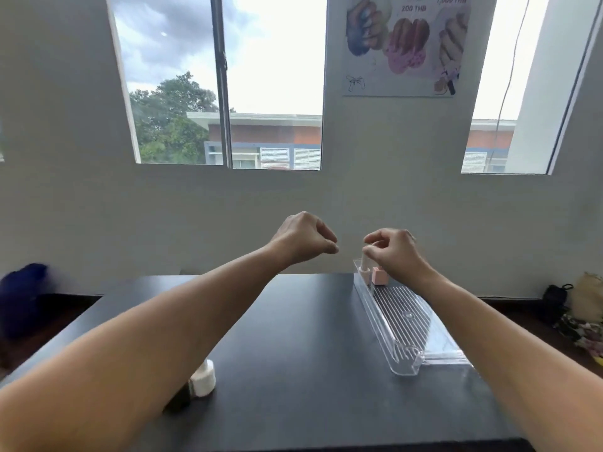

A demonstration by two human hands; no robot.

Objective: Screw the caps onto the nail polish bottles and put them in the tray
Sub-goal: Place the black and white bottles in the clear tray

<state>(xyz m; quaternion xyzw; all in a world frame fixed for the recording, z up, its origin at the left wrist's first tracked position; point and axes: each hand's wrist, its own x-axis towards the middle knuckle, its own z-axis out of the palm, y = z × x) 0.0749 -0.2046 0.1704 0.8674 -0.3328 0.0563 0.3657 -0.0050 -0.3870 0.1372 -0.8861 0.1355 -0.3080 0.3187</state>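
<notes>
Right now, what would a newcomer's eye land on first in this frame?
Over the black table, the right hand pinches the cap of a pale bottle, which stands beside a pink bottle at the far end of the clear tray. The left hand hovers curled beside it, apparently empty. A white bottle sits at the table's near left.

A single wide-angle head-worn view looks forward and slightly down from the near side of the clear tray [403, 309], close above the black table [310, 327], facing the wall [228, 207] beyond the tray.
</notes>
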